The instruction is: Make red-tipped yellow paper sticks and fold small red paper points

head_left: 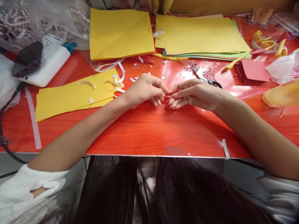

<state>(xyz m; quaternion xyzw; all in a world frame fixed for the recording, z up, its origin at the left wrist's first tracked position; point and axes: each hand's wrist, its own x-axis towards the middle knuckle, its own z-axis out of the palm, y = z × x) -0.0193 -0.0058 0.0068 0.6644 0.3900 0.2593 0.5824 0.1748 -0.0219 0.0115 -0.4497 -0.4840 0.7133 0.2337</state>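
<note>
Between my two hands, above the red tabletop [140, 133], is a small folded piece of red paper [172, 93]. My left hand [146, 90] pinches its left end between thumb and forefinger. The right end sits between the thumb and fingers of my right hand [196, 92]. My fingers cover much of the paper, so its full shape is hidden. Just behind my right hand lies a pair of scissors [213, 83] with dark handles. White paper scraps [132, 79] are scattered beyond my left hand, and curled white strips [118, 81] lie on yellow paper strips [77, 95].
Stacks of yellow sheets [121, 34] and mixed coloured paper [201, 35] line the back. At left are a white box-shaped device [54, 63] and a black cable [7, 107]. Red paper pieces [254, 70] and a yellowish roll [282, 93] lie at right. A white strip [225, 148] overhangs the front edge.
</note>
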